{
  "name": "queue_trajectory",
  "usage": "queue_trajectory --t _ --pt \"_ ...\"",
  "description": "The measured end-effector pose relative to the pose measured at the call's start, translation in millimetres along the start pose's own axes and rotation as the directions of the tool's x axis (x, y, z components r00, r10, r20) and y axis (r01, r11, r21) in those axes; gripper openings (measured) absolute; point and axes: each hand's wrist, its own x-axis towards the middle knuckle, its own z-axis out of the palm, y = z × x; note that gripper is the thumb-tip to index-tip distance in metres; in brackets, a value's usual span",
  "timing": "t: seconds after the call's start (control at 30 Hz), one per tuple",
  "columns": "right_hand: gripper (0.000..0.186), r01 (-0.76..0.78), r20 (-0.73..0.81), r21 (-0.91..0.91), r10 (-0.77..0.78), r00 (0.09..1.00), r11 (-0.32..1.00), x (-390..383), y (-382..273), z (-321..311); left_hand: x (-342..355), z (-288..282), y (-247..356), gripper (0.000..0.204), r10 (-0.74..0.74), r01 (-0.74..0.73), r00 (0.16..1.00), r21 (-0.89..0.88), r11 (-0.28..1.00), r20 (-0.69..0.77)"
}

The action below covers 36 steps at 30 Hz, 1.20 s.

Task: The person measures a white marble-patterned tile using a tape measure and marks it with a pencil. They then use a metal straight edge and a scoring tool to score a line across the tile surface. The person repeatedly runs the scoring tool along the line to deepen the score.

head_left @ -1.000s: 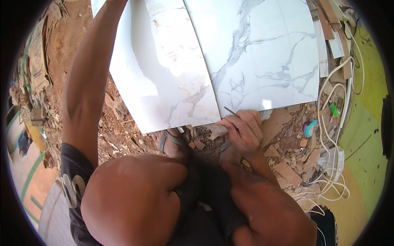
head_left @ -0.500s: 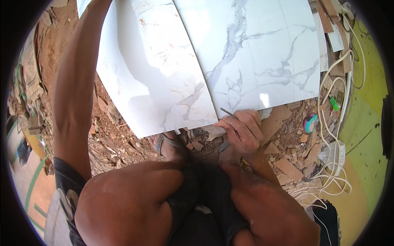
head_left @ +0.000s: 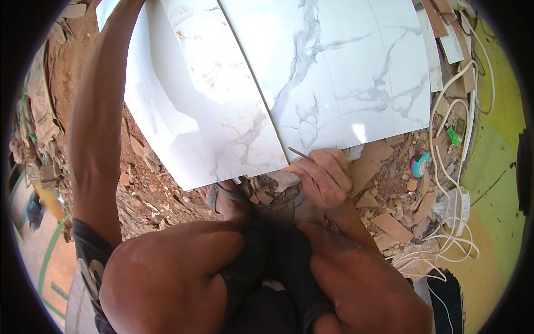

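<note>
A narrower white marble-patterned tile (head_left: 219,128) lies over the left part of a larger, grey-veined one (head_left: 356,67). My left forearm (head_left: 94,139) stretches up along the narrower tile's left side, and that hand is cut off by the top of the picture. At the lower end of the seam between the tiles, my right hand (head_left: 321,177) is closed around a thin dark pencil-like stick (head_left: 296,153), its fingertips at the tiles' front edge. My sandalled left foot (head_left: 222,200) rests just below that edge.
Broken tile and rubble (head_left: 389,228) cover the dirt ground. To the right lie a teal tape measure (head_left: 419,166), a green object (head_left: 451,134), white cables (head_left: 470,67) and a white power strip (head_left: 457,209). Offcuts (head_left: 450,42) are stacked at upper right; a green-yellow surface (head_left: 495,195) borders the rubble.
The tiles and my left forearm appear further left and higher in the picture than a second ago. My right hand keeps its grip on the stick at the seam.
</note>
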Motion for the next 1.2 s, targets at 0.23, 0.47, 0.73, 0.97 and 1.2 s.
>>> queue_trajectory --t 0.23,0.47,0.73,0.97,1.2 --pt "0.019 -0.036 0.077 -0.111 0.045 0.996 0.993 -7.6 -5.3 -8.1 7.0 -7.6 -2.5 0.064 0.010 -0.011 0.999 -0.024 1.000 -0.049" --pt "0.016 -0.077 0.126 -0.062 0.085 0.988 0.995 -5.9 -10.7 -11.1 0.9 -14.7 -1.9 0.050 -0.036 0.034 0.995 -0.028 0.999 -0.090" --pt "0.015 -0.090 0.124 -0.048 0.095 0.988 0.995 0.4 -10.6 -11.9 0.3 -12.8 -2.1 0.047 -0.063 0.057 0.993 -0.055 0.997 -0.103" --pt "0.014 -0.064 0.101 -0.044 0.068 0.993 0.997 1.5 -8.2 -8.2 1.8 -15.9 0.7 0.050 -0.080 0.080 0.992 0.004 0.997 -0.099" --pt "0.014 -0.049 0.104 -0.037 0.053 0.993 0.998 0.7 -4.9 -10.6 1.1 -11.6 2.2 0.051 -0.083 0.084 0.992 0.010 0.996 -0.099"
